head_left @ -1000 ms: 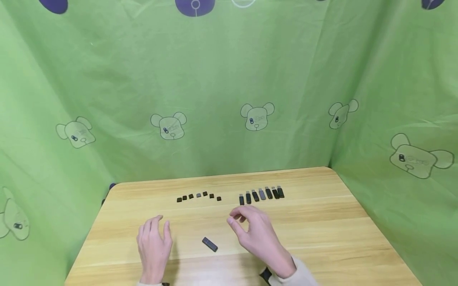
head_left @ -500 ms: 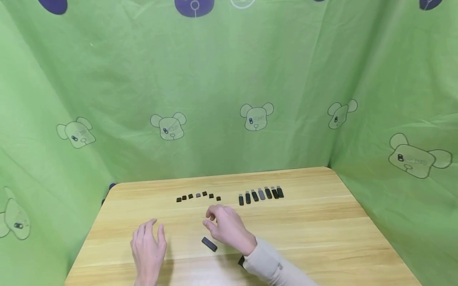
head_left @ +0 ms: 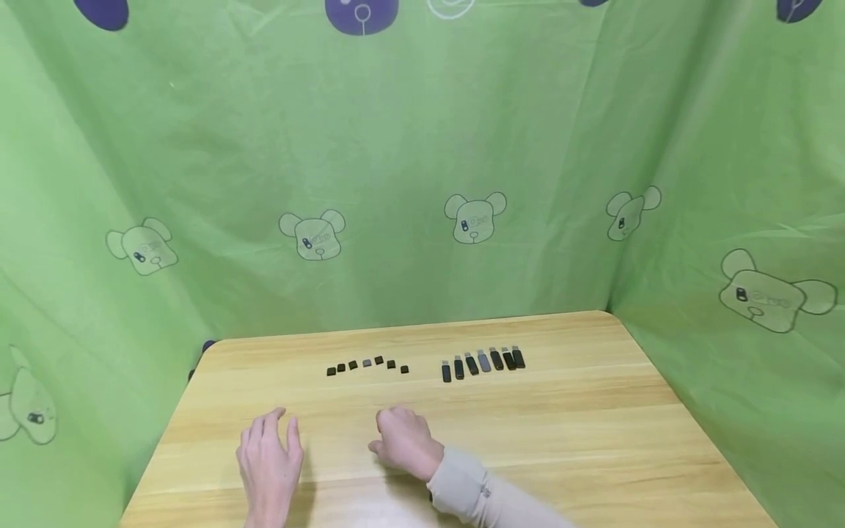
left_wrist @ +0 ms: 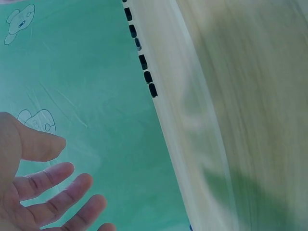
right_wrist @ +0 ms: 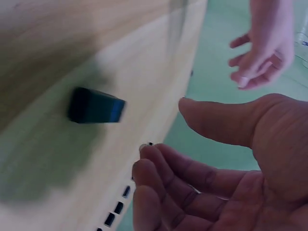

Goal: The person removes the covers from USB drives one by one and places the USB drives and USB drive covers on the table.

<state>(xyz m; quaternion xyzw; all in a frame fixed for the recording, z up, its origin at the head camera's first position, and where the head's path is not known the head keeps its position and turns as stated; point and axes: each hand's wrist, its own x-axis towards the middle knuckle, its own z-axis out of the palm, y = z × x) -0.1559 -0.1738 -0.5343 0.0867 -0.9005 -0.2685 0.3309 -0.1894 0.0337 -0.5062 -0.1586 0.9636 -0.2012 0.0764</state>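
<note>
A dark USB stick [right_wrist: 94,107] lies on the table near my right hand, seen in the right wrist view; in the head view that hand hides it. My right hand [head_left: 405,441] hovers over the stick. Its thumb and bent fingers stand apart with nothing between them, short of touching the stick. My left hand [head_left: 269,458] is held above the left part of the table with its fingers loosely spread. It holds nothing, as the left wrist view confirms.
Several small caps [head_left: 367,363] form a curved row toward the back of the wooden table [head_left: 594,455]. To their right, several uncapped USB sticks [head_left: 484,361] lie side by side with connectors pointing away. Green curtains [head_left: 396,147] enclose the table's back and sides.
My right hand has moved left and then down toward me from beside the USB stick row, covering the single stick. My left hand has shifted slightly left.
</note>
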